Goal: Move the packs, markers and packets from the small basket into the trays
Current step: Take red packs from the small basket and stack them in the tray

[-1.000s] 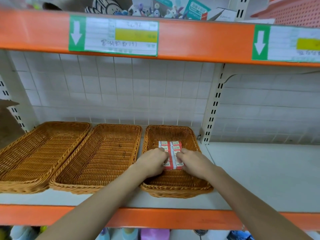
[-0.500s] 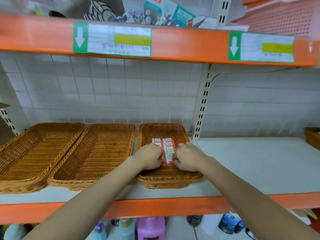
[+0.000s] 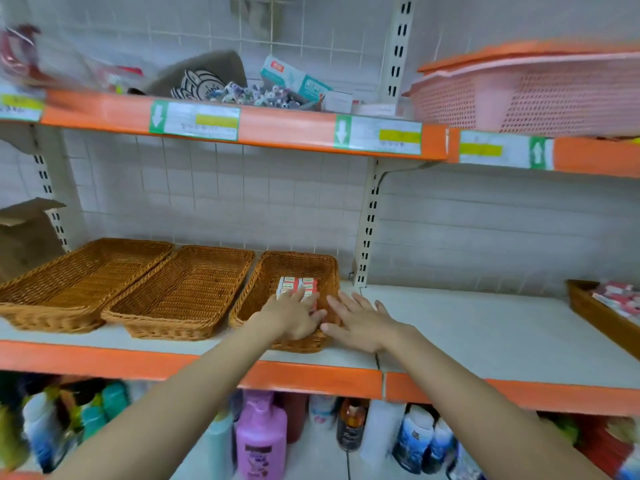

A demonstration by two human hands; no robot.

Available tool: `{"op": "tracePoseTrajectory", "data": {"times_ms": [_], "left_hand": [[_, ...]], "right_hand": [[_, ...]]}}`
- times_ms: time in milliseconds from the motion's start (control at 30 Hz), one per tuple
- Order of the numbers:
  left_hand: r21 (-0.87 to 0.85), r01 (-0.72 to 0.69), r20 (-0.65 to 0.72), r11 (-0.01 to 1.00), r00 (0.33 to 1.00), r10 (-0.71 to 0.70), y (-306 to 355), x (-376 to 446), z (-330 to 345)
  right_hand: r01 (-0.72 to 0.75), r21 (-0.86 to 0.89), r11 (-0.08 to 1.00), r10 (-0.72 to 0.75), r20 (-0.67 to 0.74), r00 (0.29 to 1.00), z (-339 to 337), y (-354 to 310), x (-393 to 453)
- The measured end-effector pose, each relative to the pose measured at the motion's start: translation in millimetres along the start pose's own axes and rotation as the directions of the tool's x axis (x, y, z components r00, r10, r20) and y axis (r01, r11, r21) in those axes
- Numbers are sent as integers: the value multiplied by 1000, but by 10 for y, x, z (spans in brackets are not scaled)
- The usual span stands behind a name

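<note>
Three wicker trays stand side by side on the middle shelf. The right tray (image 3: pixel 263 271) holds a block of red and white packs (image 3: pixel 297 286). My left hand (image 3: pixel 292 315) lies over the near end of the packs, fingers straight and touching them. My right hand (image 3: pixel 360 322) hovers just right of that tray's rim, fingers spread, holding nothing. The middle tray (image 3: pixel 183 289) and the left tray (image 3: pixel 79 271) have nothing in them. At the far right edge a brown basket (image 3: pixel 595 317) holds red and white packets (image 3: pixel 620 299).
White shelf surface (image 3: pixel 467 320) stretches between the trays and the brown basket. An orange shelf edge (image 3: pixel 277 372) runs in front. A pink plastic basket (image 3: pixel 526 95) and boxes sit on the upper shelf. Bottles (image 3: pixel 261 441) stand below. Cardboard (image 3: pixel 24 233) leans at left.
Both hands have opened and let go of the packs, which now lie in the right tray. My right hand has moved out to the right. The camera has swung up and right.
</note>
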State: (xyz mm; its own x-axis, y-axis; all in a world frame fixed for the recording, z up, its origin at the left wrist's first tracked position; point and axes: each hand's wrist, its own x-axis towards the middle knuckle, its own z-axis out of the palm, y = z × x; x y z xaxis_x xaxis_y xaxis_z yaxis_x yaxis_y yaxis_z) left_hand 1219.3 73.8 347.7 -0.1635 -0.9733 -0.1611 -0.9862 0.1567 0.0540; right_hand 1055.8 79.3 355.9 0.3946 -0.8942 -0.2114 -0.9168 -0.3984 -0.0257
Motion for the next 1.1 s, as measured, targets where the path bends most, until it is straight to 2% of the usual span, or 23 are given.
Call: {"op": "tracePoseTrajectory", "data": {"times_ms": [267, 467, 767, 1100], "left_hand": [[19, 6, -36, 1000, 999, -5, 838, -314, 25], [67, -28, -29, 997, 999, 30, 1415, -307, 136], [88, -163, 1, 983, 986, 164, 2202, 185, 82], [35, -326, -21, 945, 945, 327, 3135, 929, -31]], "right_hand": [[-24, 2, 1000, 24, -71, 997, 139, 551, -649], [-104, 26, 994, 106, -72, 992, 332, 1052, -1011], [-236, 87, 968, 244, -88, 966, 431, 1846, -1172], [-392, 51, 918, 395, -93, 914, 260, 2955, -1297]]}}
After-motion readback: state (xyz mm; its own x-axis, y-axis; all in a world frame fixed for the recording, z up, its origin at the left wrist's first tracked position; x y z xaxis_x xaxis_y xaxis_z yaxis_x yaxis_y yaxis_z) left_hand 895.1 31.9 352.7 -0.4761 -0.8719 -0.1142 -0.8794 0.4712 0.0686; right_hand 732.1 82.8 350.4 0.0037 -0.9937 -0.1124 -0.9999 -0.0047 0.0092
